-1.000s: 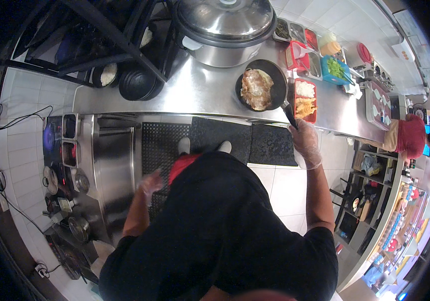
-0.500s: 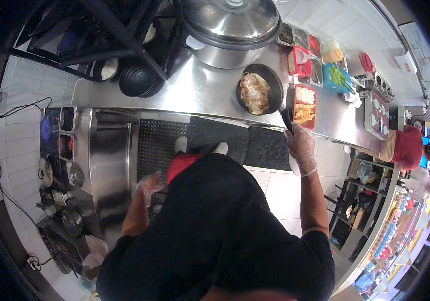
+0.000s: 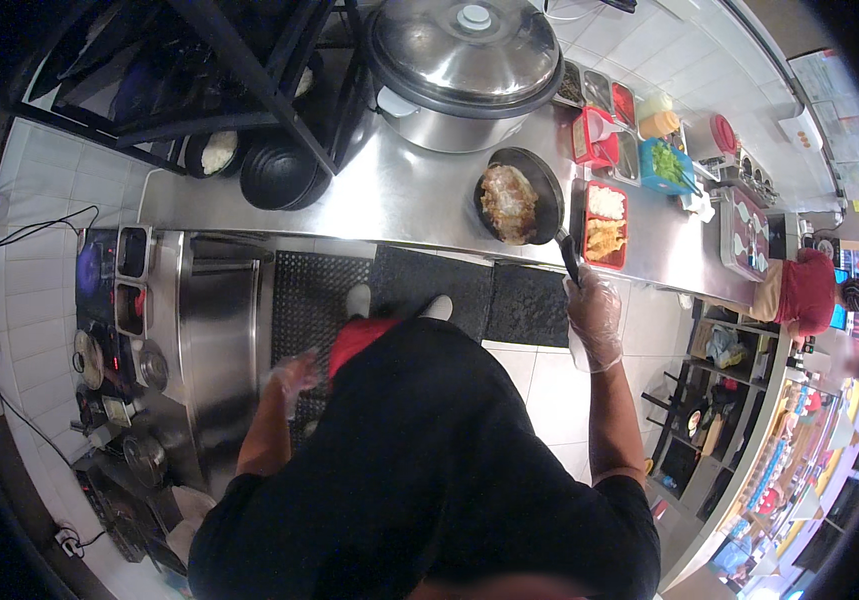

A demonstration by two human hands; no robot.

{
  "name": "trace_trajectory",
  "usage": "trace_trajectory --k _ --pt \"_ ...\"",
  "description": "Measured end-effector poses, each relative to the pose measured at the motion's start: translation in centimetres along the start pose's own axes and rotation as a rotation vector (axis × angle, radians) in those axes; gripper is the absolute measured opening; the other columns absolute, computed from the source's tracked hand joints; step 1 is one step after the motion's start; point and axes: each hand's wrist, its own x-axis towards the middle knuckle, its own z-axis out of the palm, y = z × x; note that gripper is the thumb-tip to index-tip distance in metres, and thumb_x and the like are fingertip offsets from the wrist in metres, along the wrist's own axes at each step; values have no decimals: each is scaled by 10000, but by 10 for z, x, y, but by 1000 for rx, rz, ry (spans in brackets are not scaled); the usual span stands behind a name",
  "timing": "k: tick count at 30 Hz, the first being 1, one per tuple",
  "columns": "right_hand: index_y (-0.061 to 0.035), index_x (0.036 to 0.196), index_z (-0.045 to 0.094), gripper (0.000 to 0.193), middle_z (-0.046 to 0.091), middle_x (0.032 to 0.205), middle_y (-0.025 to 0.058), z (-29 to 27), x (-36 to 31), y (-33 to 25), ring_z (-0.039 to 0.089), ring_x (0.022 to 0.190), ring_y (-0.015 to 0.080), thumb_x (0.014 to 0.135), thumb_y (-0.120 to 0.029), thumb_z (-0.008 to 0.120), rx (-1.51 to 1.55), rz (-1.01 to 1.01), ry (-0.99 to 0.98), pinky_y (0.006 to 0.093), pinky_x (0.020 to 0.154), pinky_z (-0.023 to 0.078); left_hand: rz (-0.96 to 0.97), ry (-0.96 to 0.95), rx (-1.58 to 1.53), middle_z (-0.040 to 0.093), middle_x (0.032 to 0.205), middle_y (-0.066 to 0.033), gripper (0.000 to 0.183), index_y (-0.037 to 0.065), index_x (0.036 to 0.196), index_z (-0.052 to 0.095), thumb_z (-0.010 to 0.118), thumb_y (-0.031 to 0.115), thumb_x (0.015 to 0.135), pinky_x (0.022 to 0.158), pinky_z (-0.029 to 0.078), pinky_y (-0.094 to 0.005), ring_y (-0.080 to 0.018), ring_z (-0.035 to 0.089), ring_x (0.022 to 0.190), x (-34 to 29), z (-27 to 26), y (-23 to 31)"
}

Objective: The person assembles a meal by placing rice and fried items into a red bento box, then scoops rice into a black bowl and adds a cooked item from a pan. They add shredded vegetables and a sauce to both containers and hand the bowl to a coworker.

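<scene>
My right hand (image 3: 595, 318), in a clear plastic glove, is wrapped round the black handle of a frying pan (image 3: 547, 190). The pan is over the near part of the steel counter; whether it touches the surface I cannot tell. A browned, egg-like piece of food (image 3: 509, 205) lies toward the pan's left side. Just right of the pan is a red tray (image 3: 606, 263) with white rice and golden fried pieces in separate sections. My left hand (image 3: 295, 374), also gloved, hangs low beside my body, fingers loosely apart and somewhat blurred, with nothing visible in it.
A large lidded steel cooker (image 3: 454, 110) stands behind the pan. Black bowls (image 3: 279, 172) are stacked under a dark metal rack at left. Ingredient containers and a blue bin (image 3: 665, 178) of greens line the back right. A person in red (image 3: 807, 292) is at far right.
The view has shifted slightly, so the counter appears lower. The food in the pan looks narrower. My right hand keeps its grip; my left hand has moved a little left.
</scene>
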Motion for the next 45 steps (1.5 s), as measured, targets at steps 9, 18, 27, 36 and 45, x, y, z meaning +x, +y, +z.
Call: trace_trajectory --k 9,18,27,36,45 --pt "-60 1001 670 161 694 823 198 -1 -1 -18 681 806 419 899 -178 711 -60 -40 69 522 707 526 -10 -445 -298 691 942 -75 361 143 1081 697 742 465 924 666 521 -381 -229 641 774 53 -62 -8" --pt "-66 1051 687 187 702 858 232 -5 -1 -31 690 836 437 904 -178 717 -74 38 47 540 723 530 33 -121 -91 670 991 -96 590 81 1144 679 822 556 825 768 559 -443 -274 662 851 45 -63 -1" --pt "-55 1059 694 198 701 819 230 -2 -8 -36 690 788 448 898 -167 723 -112 83 54 539 687 528 -97 -130 -17 650 1075 -97 614 101 1212 671 832 544 819 848 529 -467 -275 651 921 74 -74 2" --pt "-63 1092 678 220 694 809 201 5 -5 -27 681 761 421 894 -151 717 -67 38 172 523 676 528 90 -74 11 666 983 -110 498 89 1152 653 764 500 896 718 564 -435 -297 674 839 20 -36 38" --pt "-65 1204 674 306 693 805 205 19 3 -6 682 743 417 904 -119 705 -1 -37 228 518 644 522 -115 -78 -88 668 967 -93 590 82 1085 681 866 556 785 664 543 -399 -253 662 814 69 -49 10"
